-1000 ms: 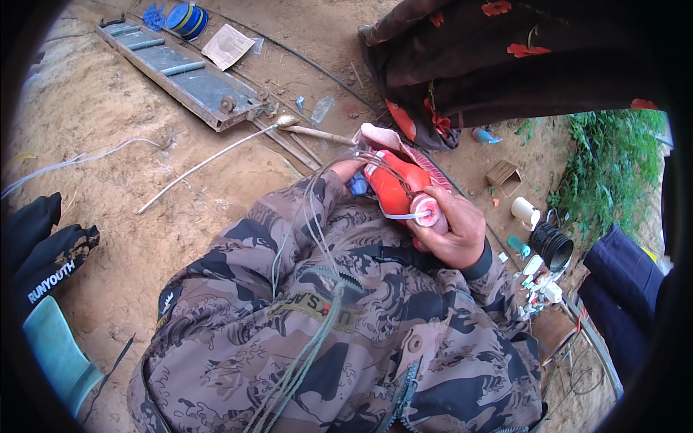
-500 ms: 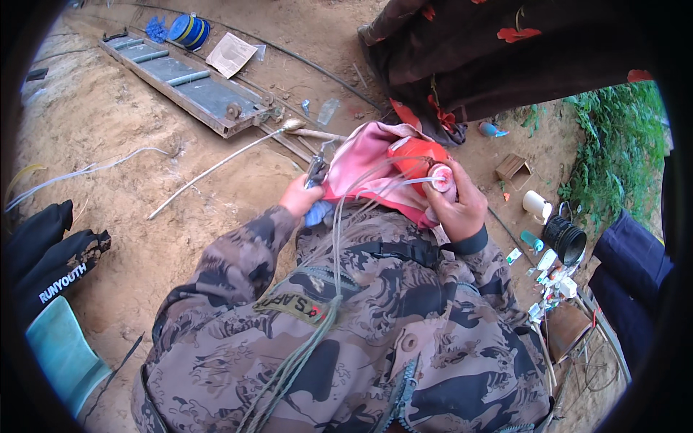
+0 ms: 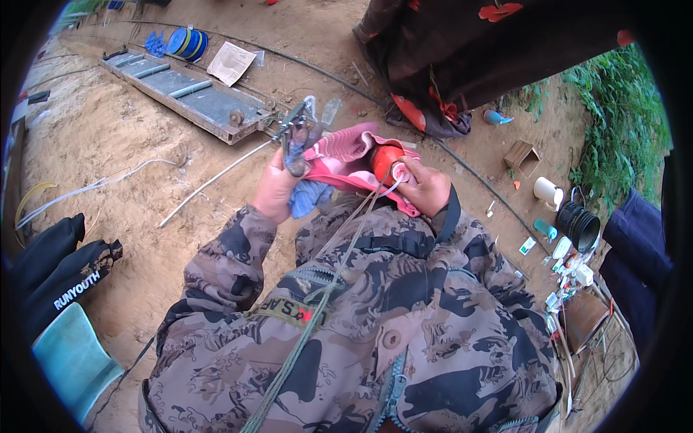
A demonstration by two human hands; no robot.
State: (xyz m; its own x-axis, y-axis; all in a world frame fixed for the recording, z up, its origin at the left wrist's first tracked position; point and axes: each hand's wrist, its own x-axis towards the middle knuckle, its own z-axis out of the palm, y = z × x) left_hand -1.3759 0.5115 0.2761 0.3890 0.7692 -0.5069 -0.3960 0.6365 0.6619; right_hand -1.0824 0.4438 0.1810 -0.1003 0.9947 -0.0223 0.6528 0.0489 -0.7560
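Observation:
In front of my body, a pink cloth (image 3: 339, 167) with a striped inner side hangs bunched between my hands. My left hand (image 3: 273, 189) is closed around its left edge and around a dark metal tool (image 3: 296, 136) with a shiny hooked tip; its exact kind I cannot make out. A blue cloth (image 3: 309, 198) pokes out below those fingers. At the right, my right hand (image 3: 426, 186) grips the neck of a red bottle (image 3: 384, 160) that lies in the cloth. A thin pale tube runs from the bottle's pinkish-white end, and greenish cords (image 3: 296, 353) cross my jacket.
Beyond my left hand a metal-framed ramp (image 3: 180, 90) lies on the dirt, near a blue reel (image 3: 188, 45) and a cardboard piece (image 3: 231, 63). Dark flowered fabric (image 3: 462, 65) hangs ahead. To the right are a black bucket (image 3: 579, 225), a white cup (image 3: 547, 192) and litter.
My left hand has moved up and left with the metal tool, which shows more. My right hand has shifted left and the bottle's end has come lower between the hands.

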